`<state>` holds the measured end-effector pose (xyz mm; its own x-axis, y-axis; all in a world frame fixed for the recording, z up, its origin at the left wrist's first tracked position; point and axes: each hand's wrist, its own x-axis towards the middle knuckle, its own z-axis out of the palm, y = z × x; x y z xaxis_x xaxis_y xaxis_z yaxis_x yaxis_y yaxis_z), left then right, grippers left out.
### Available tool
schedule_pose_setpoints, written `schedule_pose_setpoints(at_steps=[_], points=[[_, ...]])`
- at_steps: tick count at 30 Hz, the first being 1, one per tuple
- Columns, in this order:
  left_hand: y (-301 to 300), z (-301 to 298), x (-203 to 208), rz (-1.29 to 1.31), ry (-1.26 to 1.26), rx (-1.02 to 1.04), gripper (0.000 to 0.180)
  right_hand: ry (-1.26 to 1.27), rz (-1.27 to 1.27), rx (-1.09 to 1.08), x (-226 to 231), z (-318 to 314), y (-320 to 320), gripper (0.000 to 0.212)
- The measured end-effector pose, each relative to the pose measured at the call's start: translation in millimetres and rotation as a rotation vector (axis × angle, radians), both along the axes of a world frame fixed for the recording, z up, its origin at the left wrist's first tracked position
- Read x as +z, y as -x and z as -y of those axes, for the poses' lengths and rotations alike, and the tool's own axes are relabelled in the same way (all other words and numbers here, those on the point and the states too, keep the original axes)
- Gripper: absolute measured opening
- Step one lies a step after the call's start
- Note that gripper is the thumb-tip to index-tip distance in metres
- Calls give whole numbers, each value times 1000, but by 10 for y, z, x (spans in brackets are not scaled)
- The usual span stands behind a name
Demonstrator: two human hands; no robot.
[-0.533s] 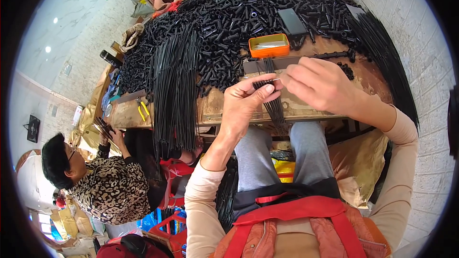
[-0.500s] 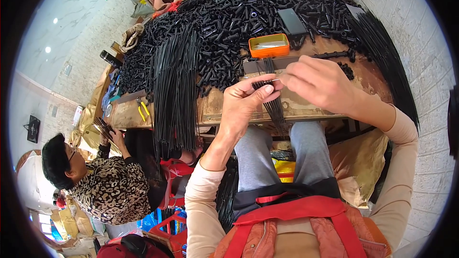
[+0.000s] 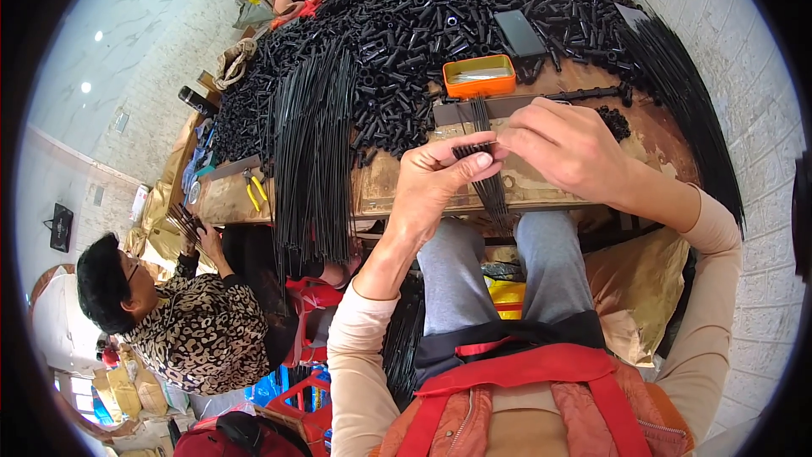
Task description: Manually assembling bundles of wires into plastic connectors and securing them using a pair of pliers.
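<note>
Wooden bench (image 3: pixel 664 152), its far part heaped with black tubular parts (image 3: pixel 414 30), presumably to keep them within reach. Left hand (image 3: pixel 430 178): thumb and fingers close about a short black ribbed piece (image 3: pixel 470 151) above the near edge, apparently to steady it with one end toward the right hand (image 3: pixel 562 148). Right fingers meet in a narrow pinch; whether they grip anything is too small to tell. Thin black rods (image 3: pixel 491 197) lie below; an orange box (image 3: pixel 482 88) stands beyond, presumably for easy access.

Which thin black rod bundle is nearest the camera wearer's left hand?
The narrow bundle of thin black rods, showing above and below that left hand. Others lie farther off: a broad black bundle leftward, a long black bundle by the white wall.
</note>
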<state>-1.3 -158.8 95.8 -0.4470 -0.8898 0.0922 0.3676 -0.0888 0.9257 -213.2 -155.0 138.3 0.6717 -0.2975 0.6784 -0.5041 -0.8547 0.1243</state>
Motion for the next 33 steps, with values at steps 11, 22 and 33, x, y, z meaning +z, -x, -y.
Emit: schedule_pose_setpoints(at_steps=[11,22,33], points=[[-41,34,-45,50,-16,115,25,102,27,-127,-65,-93,156,40],[-61,68,-64,-24,3,-28,33,-219,172,-36,-73,-40,152,20],[-135,122,-112,-135,-62,-61,38,-370,241,64,-141,181,110,14]])
